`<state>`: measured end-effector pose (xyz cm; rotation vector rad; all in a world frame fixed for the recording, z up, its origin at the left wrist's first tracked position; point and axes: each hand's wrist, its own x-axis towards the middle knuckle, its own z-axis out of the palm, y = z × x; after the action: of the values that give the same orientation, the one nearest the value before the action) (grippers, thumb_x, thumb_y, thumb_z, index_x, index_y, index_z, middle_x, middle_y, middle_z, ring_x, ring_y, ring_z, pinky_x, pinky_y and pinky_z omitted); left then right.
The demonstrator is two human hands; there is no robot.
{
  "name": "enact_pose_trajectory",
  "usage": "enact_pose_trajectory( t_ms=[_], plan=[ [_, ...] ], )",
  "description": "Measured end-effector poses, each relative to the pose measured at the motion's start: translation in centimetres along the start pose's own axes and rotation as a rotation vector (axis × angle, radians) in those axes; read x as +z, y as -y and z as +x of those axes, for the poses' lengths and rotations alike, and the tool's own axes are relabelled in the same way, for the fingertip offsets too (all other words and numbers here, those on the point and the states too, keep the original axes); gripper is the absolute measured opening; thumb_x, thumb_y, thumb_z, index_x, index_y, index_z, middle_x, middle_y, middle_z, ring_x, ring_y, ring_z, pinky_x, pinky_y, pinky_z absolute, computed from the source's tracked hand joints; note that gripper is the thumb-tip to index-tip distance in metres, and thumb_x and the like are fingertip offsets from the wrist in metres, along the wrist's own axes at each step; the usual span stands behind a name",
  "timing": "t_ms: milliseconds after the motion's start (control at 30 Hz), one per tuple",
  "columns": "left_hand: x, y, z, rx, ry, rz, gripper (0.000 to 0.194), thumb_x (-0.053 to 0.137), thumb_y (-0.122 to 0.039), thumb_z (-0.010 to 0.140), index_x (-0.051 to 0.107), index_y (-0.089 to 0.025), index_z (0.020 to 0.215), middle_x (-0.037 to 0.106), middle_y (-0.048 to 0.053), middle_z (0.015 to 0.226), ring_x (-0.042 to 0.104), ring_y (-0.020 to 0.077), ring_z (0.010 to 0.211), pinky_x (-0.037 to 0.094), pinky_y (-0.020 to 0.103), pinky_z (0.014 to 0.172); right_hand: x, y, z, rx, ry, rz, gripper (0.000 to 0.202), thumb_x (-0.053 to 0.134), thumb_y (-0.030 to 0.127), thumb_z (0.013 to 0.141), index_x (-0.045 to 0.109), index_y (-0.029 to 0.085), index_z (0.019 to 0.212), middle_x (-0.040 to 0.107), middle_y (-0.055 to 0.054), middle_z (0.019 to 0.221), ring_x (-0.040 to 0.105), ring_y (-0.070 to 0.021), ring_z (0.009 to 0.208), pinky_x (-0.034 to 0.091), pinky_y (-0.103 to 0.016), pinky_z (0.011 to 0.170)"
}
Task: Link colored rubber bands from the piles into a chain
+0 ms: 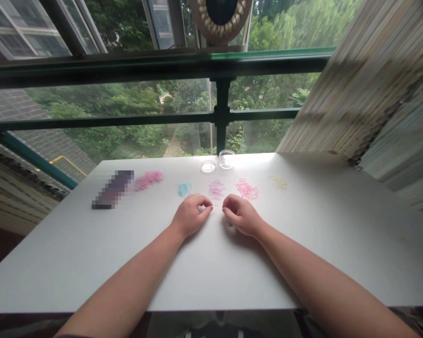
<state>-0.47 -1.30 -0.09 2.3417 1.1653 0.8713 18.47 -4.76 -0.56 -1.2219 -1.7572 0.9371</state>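
Observation:
My left hand [192,215] and my right hand [242,215] face each other over the middle of the white table [197,267], fingertips pinched. Between them runs a thin pale pink strand [217,205], one end at each pinch. Just beyond lie loose piles of small bands: a teal pile [184,189] past my left hand, a lilac pile [216,188] in the middle, a pink pile [247,188] past my right hand and a yellow pile [279,182] farther right. A larger mixed pink pile [150,180] lies to the left.
Two round clear containers [207,166] [227,160] stand at the table's back edge. A dark, pixelated object [114,189] lies at the left. Behind the table are a green railing [222,112] and window; a striped curtain [324,84] hangs at the right.

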Motion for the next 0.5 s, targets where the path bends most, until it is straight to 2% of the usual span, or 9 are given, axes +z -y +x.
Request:
enact_pose_trajectory(
  t_ms=[267, 500],
  plan=[
    [-0.1, 1.1, 1.2, 0.02, -0.062, 0.175, 0.01, 0.052, -0.021, 0.078, 0.062, -0.02, 0.077, 0.064, 0.003, 0.08, 0.055, 0.0189, 0.083, 0.042, 0.034, 0.082, -0.1, -0.2, 0.1, 0.001, -0.089, -0.045, 0.003, 0.047, 0.018, 0.075, 0.048, 0.019, 0.073, 0.05, 0.004, 0.06, 0.047, -0.0094, 0.05, 0.037, -0.022, 0.049],
    [-0.2, 1.9, 3.7, 0.038, -0.063, 0.305, 0.011, 0.052, -0.02, 0.076, 0.063, -0.019, 0.078, 0.066, 0.004, 0.082, 0.057, 0.0198, 0.081, 0.042, 0.034, 0.079, -0.1, -0.3, 0.3, -0.028, -0.13, -0.072, 0.004, 0.047, 0.018, 0.073, 0.048, 0.019, 0.069, 0.051, 0.003, 0.06, 0.046, -0.0101, 0.052, 0.037, -0.022, 0.051]
  ],
)
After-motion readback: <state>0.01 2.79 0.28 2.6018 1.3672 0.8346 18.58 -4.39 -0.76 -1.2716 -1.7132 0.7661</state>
